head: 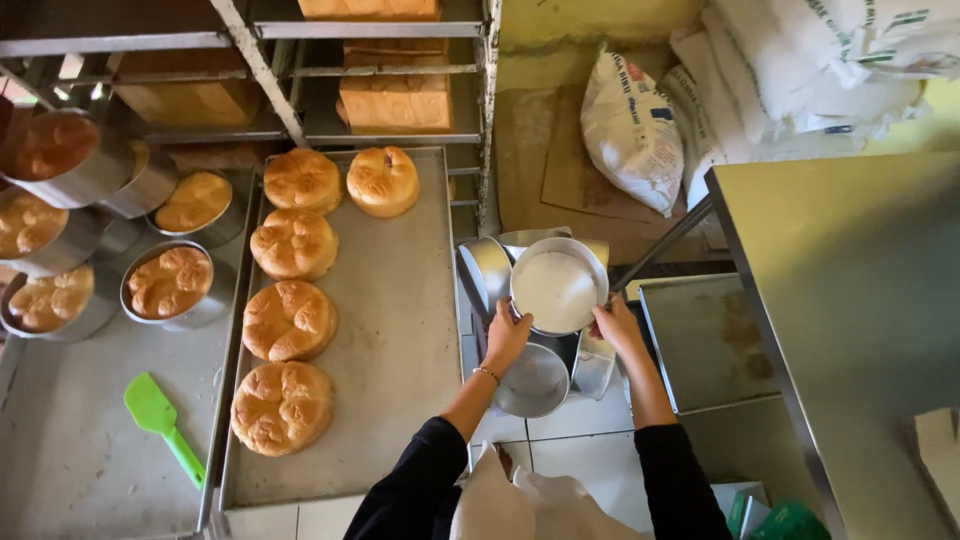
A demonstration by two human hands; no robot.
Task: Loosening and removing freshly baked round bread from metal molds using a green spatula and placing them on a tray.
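Beside bread tray [400, 330], both hands [507, 338] [617, 328] holding round tin [557, 287]

Your round pan [556, 288] covers the stack of empty pans [534, 378] under it, so you can't count them. Fingertips of your left hand [506, 336] and right hand [617, 326] curl behind the pan rim, out of sight. Your arms are cut off by the bottom edge. Left-side pans of bread [52, 300] are clipped by the frame edge. Loaves on the rack [395, 100] are half hidden by the shelf bars. Print on the sacks [632, 130] is too blurred to read.
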